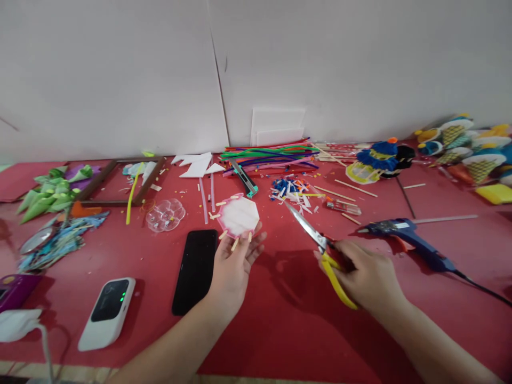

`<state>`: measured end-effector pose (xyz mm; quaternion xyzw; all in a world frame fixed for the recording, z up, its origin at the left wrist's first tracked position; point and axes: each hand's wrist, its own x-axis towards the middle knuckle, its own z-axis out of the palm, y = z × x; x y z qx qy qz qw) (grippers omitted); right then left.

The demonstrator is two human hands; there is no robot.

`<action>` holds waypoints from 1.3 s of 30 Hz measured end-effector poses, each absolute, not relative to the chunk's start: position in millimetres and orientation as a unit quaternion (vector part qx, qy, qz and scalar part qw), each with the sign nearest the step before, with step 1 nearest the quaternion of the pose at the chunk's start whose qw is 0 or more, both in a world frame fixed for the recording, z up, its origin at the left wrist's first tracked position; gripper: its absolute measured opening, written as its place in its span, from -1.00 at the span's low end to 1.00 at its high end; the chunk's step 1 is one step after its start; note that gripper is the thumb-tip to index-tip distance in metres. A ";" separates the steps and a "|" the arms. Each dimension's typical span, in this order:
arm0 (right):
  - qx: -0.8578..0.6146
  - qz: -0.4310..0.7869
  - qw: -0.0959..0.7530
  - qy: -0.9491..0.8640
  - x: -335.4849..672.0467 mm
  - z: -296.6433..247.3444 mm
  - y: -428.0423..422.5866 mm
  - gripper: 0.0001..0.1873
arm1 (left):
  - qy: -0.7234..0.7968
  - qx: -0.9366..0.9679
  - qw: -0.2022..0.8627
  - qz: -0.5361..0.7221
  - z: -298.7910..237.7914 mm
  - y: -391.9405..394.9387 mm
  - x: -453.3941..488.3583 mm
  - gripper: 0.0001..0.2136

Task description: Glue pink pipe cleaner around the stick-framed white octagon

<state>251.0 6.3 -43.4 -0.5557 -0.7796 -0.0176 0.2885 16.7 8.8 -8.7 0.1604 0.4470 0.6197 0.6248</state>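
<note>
My left hand (234,264) holds up a white hexagonal piece (239,216) with a pink edge and short wooden sticks glued round its rim; the fingers support it from below. My right hand (366,277) grips yellow-handled scissors (320,245) by the handles, with the blades nearly together and pointing up-left towards the hexagon but apart from it. Both hands hover over the red table (288,320).
A black phone (196,269) lies left of my left hand and a white pocket device (107,312) further left. A blue glue gun (412,242) rests right of the scissors. Pipe cleaners (268,156), cut scraps (290,191), a clear plastic tray (165,215), green paper cones (48,192) and toys (464,146) lie behind.
</note>
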 end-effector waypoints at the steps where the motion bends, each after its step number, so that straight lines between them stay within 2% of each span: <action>1: -0.574 -0.025 0.286 -0.767 252.6 -44.5 8.1 -0.66 | 0.447 0.160 0.623 0.621 -8.6 9.2 16.8 -0.82; 5: -0.619 -0.045 0.238 -0.747 255.3 -51.8 13.1 -0.59 | 0.445 0.162 0.622 0.624 -7.6 11.3 16.7 -0.81; 10: -0.607 0.002 0.182 -0.774 258.8 -51.2 17.2 -0.75 | 0.442 0.183 0.619 0.623 -6.9 10.8 16.7 -0.80; 15: -0.536 0.054 0.236 -0.809 258.9 -36.2 18.1 -0.73 | 0.447 0.207 0.631 0.599 -6.5 8.5 17.5 -0.76; 21: -0.470 0.041 0.390 -0.791 233.2 -22.3 2.0 -0.86 | 0.454 0.236 0.682 0.523 -10.3 3.3 22.8 -0.73; 25: -0.373 0.047 0.421 -0.825 210.0 -22.1 -9.5 -0.85 | 0.438 0.279 0.705 0.483 -11.7 -3.1 30.6 -0.72; 33: -0.357 0.015 0.416 -0.836 205.6 -27.3 -8.1 -0.83 | 0.406 0.352 0.699 0.472 0.0 -6.1 37.2 -0.83; 39: -0.340 -0.002 0.403 -0.850 211.1 -29.0 -6.3 -0.79 | 0.419 0.360 0.693 0.463 -1.1 -6.6 36.5 -0.77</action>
